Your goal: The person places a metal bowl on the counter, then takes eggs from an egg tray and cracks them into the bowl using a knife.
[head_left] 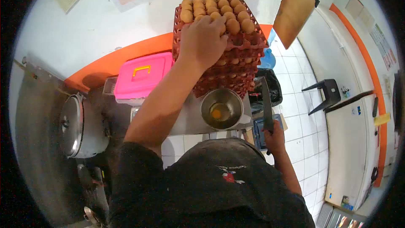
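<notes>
My left hand (205, 38) reaches over the near rows of brown eggs (211, 4) in the top red egg tray (257, 39). Its fingers curl down around an egg, which they mostly hide. More red trays with eggs are stacked below. In my right hand (275, 137) is a large knife (266, 105), gripped by its handle with the blade pointing away from me. A metal bowl (205, 109) stands in front of the stack, and an orange yolk (216, 114) in clear egg white lies in it.
Left of the stack sits a pink-lidded box (143, 80) with a yellow handle. A large lidded pot (84, 126) stands further left. At the right are a black trash bag (274, 88), a black stool (330, 93) and a white refrigerator (352, 152).
</notes>
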The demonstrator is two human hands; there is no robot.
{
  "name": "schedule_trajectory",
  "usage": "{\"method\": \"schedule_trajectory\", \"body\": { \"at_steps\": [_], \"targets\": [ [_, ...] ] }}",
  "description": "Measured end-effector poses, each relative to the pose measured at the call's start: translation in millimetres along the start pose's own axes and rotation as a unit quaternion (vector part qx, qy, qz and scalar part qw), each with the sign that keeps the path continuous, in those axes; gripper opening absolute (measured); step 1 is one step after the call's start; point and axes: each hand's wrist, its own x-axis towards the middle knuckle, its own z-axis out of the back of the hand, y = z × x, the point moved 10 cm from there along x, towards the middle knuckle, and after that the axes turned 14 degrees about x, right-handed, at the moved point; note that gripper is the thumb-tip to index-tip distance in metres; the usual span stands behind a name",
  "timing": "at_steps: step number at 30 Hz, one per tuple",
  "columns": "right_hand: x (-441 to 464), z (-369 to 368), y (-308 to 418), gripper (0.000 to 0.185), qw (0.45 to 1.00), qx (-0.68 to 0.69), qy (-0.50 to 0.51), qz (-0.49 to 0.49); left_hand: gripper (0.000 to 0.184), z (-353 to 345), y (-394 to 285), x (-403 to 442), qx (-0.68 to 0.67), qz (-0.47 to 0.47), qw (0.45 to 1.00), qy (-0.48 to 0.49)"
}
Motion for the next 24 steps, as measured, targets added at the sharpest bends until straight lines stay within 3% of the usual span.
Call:
{"method": "schedule_trajectory", "body": {
  "at_steps": [3, 6, 9, 12, 15, 16, 18, 20, 22, 24],
  "targets": [
    [15.7, 16.8, 11.0, 0.031, 0.999, 0.013, 0.032, -0.011, 0.028, -39.4, -0.8, 26.6, 0.098, 0.019, 0.995, -0.006],
    [27.4, 26.0, 41.8, 0.029, 0.997, 0.008, 0.072, -0.017, 0.027, -38.8, 7.2, 26.1, 0.054, 0.039, 0.998, -0.010],
    [38.7, 21.4, 56.1, 0.029, 0.991, -0.019, 0.132, 0.004, 0.034, -32.6, 8.9, 24.4, 0.015, 0.021, 1.000, 0.008],
    [50.4, 10.9, 69.2, 0.033, 0.984, -0.054, 0.163, 0.057, 0.049, -18.6, 19.2, 19.9, -0.011, 0.111, 0.994, 0.012],
    [57.0, -0.8, 89.1, 0.035, 0.977, -0.064, 0.179, 0.093, 0.047, 27.4, 25.1, -8.6, -0.151, 0.190, 0.968, -0.065],
    [57.6, -6.3, 97.3, 0.039, 0.974, -0.060, 0.186, 0.112, 0.047, 43.8, 22.8, -28.1, -0.185, 0.175, 0.960, -0.120],
    [53.8, -19.1, 109.4, 0.042, 0.962, -0.055, 0.208, 0.170, 0.048, 35.6, 9.5, -81.2, -0.290, 0.162, 0.937, -0.105],
    [44.0, -33.5, 120.3, 0.043, 0.939, -0.053, 0.231, 0.247, 0.048, -28.9, -2.1, -149.0, -0.481, 0.282, 0.830, 0.010],
    [38.6, -53.7, 122.2, 0.043, 0.931, -0.103, 0.271, 0.224, 0.048, -96.4, -22.2, -213.7, -0.625, 0.414, 0.656, 0.088],
    [35.5, -66.7, 127.1, 0.040, 0.928, -0.133, 0.293, 0.189, 0.047, -116.5, -33.6, -238.0, -0.648, 0.439, 0.615, 0.100]
  ]
}}
